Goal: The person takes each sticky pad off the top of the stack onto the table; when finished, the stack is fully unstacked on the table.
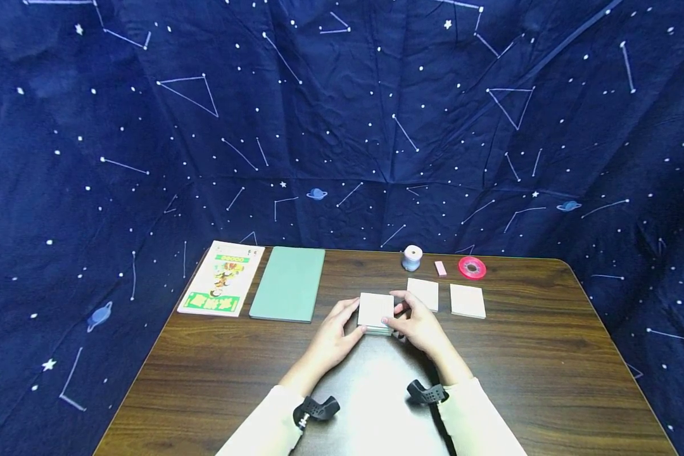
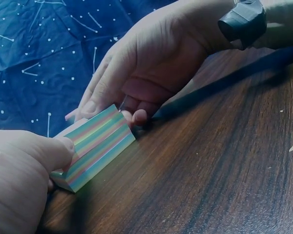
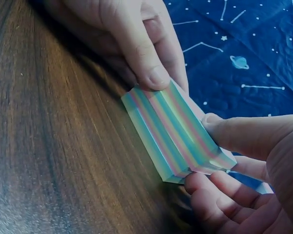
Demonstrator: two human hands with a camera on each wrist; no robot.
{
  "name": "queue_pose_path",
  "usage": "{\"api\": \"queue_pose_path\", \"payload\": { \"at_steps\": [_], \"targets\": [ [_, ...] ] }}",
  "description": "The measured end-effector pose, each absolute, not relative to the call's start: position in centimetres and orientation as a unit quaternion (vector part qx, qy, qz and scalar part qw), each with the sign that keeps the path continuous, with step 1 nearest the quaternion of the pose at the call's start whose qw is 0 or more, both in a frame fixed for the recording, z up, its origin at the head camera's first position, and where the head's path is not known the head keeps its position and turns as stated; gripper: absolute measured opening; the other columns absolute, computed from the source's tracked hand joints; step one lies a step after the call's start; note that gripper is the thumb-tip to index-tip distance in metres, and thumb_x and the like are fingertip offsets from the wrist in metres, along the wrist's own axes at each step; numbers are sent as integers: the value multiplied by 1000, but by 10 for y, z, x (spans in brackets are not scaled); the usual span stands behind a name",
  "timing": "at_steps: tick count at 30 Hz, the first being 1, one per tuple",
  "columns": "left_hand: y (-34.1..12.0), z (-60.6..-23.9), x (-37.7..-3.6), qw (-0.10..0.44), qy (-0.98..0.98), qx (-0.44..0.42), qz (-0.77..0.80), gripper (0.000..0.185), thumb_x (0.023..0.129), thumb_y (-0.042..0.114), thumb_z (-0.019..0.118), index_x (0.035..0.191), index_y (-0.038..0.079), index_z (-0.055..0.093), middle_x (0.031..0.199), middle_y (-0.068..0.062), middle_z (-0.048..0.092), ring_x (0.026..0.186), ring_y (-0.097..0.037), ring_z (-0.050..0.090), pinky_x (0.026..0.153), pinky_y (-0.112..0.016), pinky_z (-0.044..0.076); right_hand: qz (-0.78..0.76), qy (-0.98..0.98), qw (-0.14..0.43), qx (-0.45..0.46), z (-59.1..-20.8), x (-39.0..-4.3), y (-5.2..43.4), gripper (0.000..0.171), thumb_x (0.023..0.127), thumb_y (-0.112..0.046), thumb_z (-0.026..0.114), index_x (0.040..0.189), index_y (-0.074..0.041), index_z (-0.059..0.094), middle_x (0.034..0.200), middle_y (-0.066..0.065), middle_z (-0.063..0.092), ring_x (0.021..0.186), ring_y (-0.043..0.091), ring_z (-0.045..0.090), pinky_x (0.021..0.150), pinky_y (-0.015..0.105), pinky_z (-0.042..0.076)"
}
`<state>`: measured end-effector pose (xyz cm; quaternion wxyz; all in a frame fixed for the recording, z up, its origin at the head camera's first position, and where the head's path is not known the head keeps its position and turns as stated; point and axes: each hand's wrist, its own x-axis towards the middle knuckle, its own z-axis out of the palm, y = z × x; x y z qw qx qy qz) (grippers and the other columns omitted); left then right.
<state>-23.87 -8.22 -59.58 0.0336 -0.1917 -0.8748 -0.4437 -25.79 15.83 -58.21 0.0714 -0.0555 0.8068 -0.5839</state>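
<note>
A square paper pad (image 1: 375,311) with a pale top and rainbow-striped edges lies on the brown table (image 1: 524,354), just ahead of me at the middle. My left hand (image 1: 336,329) grips its left side, the thumb (image 2: 58,148) pressed on the striped edge (image 2: 100,146). From the other side my right hand (image 1: 416,326) holds it, thumb (image 3: 224,127) on top and fingers (image 3: 210,187) curled under a corner that is lifted off the wood. The striped side (image 3: 178,129) faces the right wrist camera, with the left hand's thumb (image 3: 146,68) on its far end.
At the back left lie a colourful booklet (image 1: 221,278) and a green pad (image 1: 288,282). Two pale square pads (image 1: 423,293) (image 1: 467,301) sit right of my hands. Behind them are a white spool (image 1: 412,258), a pink eraser (image 1: 441,268) and a red tape roll (image 1: 472,268). Starry blue cloth surrounds the table.
</note>
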Motion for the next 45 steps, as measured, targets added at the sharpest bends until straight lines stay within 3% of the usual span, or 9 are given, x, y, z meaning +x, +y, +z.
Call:
{"api": "queue_pose_path", "payload": {
  "at_steps": [11, 19, 27, 33, 40, 45],
  "targets": [
    [-82, -598, -240, 20, -880, -182, -439, 66, 102, 23, 77, 161, 9, 53, 158, -7, 57, 152, -29, 53, 128, -53, 42, -566, 820, 51, -70, -577, -257, 159, 64, 91, -8, 87, 148, -2, 59, 109, 15, 63, 70, 10, 55, 53, 20, 45],
    [-82, -597, -241, 23, -882, -185, -433, 67, 102, 25, 77, 162, 9, 52, 158, -8, 57, 152, -31, 54, 128, -53, 42, -543, 835, 25, -81, -577, -260, 161, 64, 88, -9, 89, 146, -5, 62, 110, 15, 65, 74, 11, 59, 58, 21, 49],
    [-82, -599, -242, 25, -883, -188, -429, 67, 102, 25, 77, 162, 7, 52, 158, -8, 57, 152, -31, 54, 127, -53, 42, -565, 820, 17, -91, -576, -260, 162, 62, 85, 3, 88, 141, 0, 61, 116, 21, 59, 82, 11, 69, 70, 18, 56],
    [-83, -598, -241, 25, -885, -183, -428, 66, 103, 27, 77, 160, 6, 53, 157, -9, 57, 151, -32, 54, 127, -54, 43, -586, 804, -2, -98, -574, -259, 166, 60, 82, 10, 84, 135, 2, 57, 124, 27, 57, 79, 10, 66, 67, 18, 56],
    [-82, -597, -240, 27, -882, -185, -432, 65, 102, 25, 77, 159, 4, 54, 156, -10, 58, 150, -33, 55, 126, -54, 43, -575, 810, -19, -116, -566, -258, 172, 43, 89, 7, 79, 126, -2, 59, 112, 20, 56, 80, 11, 59, 67, 19, 50],
    [-81, -597, -240, 30, -881, -186, -433, 65, 102, 24, 77, 159, 4, 54, 156, -10, 58, 149, -33, 56, 125, -56, 44, -621, 774, -8, -122, -562, -258, 176, 36, 95, 7, 72, 126, 1, 56, 111, 14, 52, 77, 8, 58, 67, 18, 49]
  ]
}}
